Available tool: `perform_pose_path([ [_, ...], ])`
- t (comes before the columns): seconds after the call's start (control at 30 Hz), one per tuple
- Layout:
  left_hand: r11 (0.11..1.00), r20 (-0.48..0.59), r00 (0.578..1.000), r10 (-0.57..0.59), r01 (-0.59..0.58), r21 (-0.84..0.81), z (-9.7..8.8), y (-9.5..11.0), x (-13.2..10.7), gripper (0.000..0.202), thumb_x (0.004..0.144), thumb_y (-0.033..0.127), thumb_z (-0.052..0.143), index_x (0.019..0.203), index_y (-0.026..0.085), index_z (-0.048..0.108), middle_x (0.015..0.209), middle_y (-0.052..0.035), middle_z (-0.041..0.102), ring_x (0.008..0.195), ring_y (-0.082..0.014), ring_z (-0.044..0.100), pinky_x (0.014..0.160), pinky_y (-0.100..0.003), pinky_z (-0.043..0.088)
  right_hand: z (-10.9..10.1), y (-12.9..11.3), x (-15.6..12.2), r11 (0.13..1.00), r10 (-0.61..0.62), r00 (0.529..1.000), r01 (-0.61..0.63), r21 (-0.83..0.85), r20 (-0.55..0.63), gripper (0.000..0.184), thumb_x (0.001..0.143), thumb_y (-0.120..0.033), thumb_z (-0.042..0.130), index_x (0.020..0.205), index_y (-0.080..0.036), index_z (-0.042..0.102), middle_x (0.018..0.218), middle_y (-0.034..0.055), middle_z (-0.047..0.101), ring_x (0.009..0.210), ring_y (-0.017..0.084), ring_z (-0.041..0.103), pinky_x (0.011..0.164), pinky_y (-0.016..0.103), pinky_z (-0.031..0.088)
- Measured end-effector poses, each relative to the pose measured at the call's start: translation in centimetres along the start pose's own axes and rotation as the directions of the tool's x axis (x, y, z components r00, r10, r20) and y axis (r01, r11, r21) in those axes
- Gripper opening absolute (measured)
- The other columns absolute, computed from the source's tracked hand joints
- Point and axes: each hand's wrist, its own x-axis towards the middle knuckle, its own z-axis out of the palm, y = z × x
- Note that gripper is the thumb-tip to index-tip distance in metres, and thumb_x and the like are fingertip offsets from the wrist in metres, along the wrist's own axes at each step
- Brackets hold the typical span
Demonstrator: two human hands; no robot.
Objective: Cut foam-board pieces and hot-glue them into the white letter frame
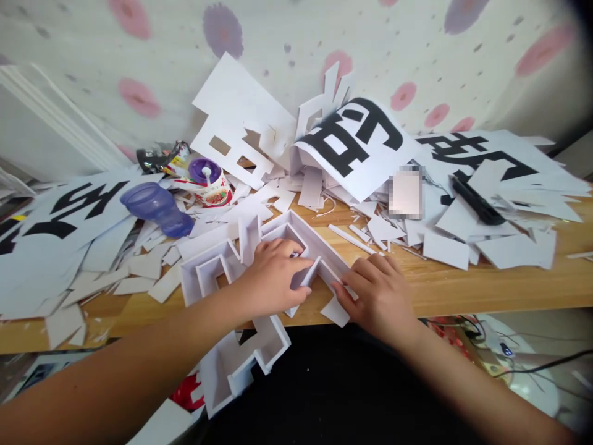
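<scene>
A hollow three-dimensional character of white foam board (222, 364) lies over the table's front edge, its lower part reaching past it toward my dark clothing. Thin upright walls follow its outline. Over its middle is my left hand (273, 281), thumb and fingers bent around an inner wall strip. At the right end my right hand (377, 293) grips the outer wall, thumb on the inside and fingers outside. My left hand and forearm hide part of the character's centre.
White board scraps (447, 247) litter the wooden table (463, 290). A purple cup-like container (157, 207) lies near a food tub with a purple lid (206, 173). Printed sheets with black characters (352, 136) lie behind. A black utility knife (477, 198) is at right; cables (542, 368) hang below.
</scene>
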Motion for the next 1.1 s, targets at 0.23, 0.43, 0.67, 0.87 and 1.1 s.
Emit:
perform_pose_path([
  [0.23,0.998,0.039,0.999,-0.025,0.028,-0.064,0.15,-0.25,0.28,0.041,0.077,0.040,0.070,0.118,0.033,0.069,0.123,-0.0061,0.058,0.120,-0.0324,0.050,0.105,-0.055,0.033,0.17,-0.15,0.33,1.000,0.011,1.000,-0.011,0.014,0.008,0.031,0.091,-0.027,0.060,0.061,-0.019,0.059,0.067,0.0034,0.057,0.071,0.019,0.043,0.071,0.035,0.032],
  [0.43,0.994,0.090,0.995,-0.042,0.051,-0.097,-0.19,-0.14,0.29,0.042,0.079,0.040,0.070,0.121,0.036,0.068,0.124,-0.0061,0.056,0.123,-0.0321,0.047,0.104,-0.055,0.031,0.07,-0.44,0.57,1.000,0.009,0.999,-0.010,0.012,0.036,0.032,0.091,-0.025,0.059,0.060,-0.018,0.058,0.068,0.0037,0.057,0.071,0.019,0.044,0.071,0.037,0.030],
  [0.67,0.995,0.097,0.995,-0.031,0.040,-0.094,-0.05,-0.40,0.40,0.040,0.078,0.044,0.070,0.118,0.036,0.069,0.125,-0.0055,0.055,0.121,-0.0311,0.048,0.102,-0.054,0.029,0.44,-0.40,0.48,1.000,0.020,0.998,-0.021,0.015,0.053,0.031,0.091,-0.026,0.057,0.061,-0.019,0.056,0.068,0.0032,0.057,0.073,0.019,0.045,0.074,0.037,0.030],
  [0.87,0.995,0.098,0.995,-0.028,0.037,-0.090,-0.06,-0.37,0.44,0.039,0.078,0.044,0.070,0.116,0.037,0.070,0.125,-0.0054,0.055,0.121,-0.0308,0.047,0.102,-0.055,0.028,0.40,-0.36,0.52,0.999,0.016,0.998,-0.018,0.034,0.055,0.032,0.091,-0.025,0.058,0.060,-0.019,0.055,0.068,0.0036,0.057,0.073,0.019,0.045,0.075,0.037,0.031],
  [1.1,0.993,0.113,0.992,-0.049,0.060,-0.097,0.01,-0.37,0.45,0.041,0.078,0.045,0.070,0.118,0.036,0.069,0.126,-0.0055,0.054,0.122,-0.0312,0.047,0.105,-0.056,0.025,0.25,-0.25,0.58,0.999,0.008,0.998,-0.011,0.047,0.066,0.031,0.091,-0.024,0.059,0.060,-0.018,0.057,0.068,0.0035,0.057,0.073,0.020,0.045,0.075,0.038,0.031],
])
